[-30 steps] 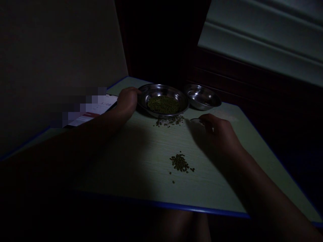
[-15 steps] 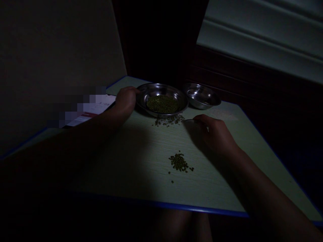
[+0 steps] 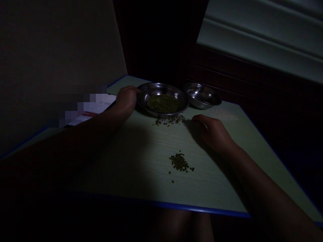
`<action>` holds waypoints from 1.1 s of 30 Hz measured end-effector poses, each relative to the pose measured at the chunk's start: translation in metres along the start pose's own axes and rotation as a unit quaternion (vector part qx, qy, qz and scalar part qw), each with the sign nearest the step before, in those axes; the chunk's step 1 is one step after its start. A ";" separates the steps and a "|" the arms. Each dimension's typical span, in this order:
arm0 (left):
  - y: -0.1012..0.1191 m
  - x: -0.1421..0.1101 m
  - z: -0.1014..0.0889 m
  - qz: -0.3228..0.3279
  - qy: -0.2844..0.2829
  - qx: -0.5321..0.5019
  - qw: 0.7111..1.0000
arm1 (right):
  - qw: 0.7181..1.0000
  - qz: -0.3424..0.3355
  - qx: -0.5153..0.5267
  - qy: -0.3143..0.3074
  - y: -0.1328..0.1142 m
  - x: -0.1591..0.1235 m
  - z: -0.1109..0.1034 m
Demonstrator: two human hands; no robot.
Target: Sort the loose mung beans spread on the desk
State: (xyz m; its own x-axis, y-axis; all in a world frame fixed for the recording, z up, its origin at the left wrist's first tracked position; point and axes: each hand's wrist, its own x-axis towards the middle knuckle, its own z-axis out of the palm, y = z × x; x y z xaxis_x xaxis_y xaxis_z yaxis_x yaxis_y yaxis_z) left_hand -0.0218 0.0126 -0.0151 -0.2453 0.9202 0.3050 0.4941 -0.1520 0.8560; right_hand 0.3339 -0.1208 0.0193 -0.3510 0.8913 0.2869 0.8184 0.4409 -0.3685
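My left hand (image 3: 126, 100) grips the near left rim of a round stainless steel bowl (image 3: 161, 88), which holds a mound of small green mung beans (image 3: 163, 104). My right hand (image 3: 210, 132) rests curled on the tabletop to the right of a thin scatter of spilled beans (image 3: 169, 120) lying just in front of the bowl. Its fingers hide whatever lies under them, and no metal shows at the fingertips. Farther toward me lies a small heap of loose beans (image 3: 178, 162), apart from both hands.
A second steel bowl (image 3: 202, 96) stands just right of the first, with no beans visible inside. Both stand on a pale green table (image 3: 141, 168) with blue edging. A sheet of paper (image 3: 98, 107), partly pixelated, lies at the left. Walls and dark furniture rise behind.
My right hand has drawn slightly back and left, and the small metal glint at its fingertips no longer shows. My left hand and the beans have not visibly moved.
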 end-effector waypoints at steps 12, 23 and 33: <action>0.003 0.000 0.004 -0.049 0.019 -0.015 0.999 | 1.000 0.015 0.000 -0.011 -0.005 -0.004 -0.008; 0.003 0.000 0.006 -0.033 0.016 -0.006 0.999 | 0.997 0.048 -0.055 0.014 -0.002 -0.003 -0.002; 0.008 -0.002 0.003 -0.045 0.012 0.005 0.999 | 0.995 0.031 -0.087 -0.019 -0.020 -0.006 -0.005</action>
State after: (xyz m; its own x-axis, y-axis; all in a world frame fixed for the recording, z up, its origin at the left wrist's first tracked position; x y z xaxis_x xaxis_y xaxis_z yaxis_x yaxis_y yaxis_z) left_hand -0.0153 0.0104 -0.0103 -0.3087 0.9209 0.2379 0.4783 -0.0659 0.8757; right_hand 0.3224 -0.1353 0.0297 -0.3114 0.9213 0.2330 0.9047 0.3624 -0.2241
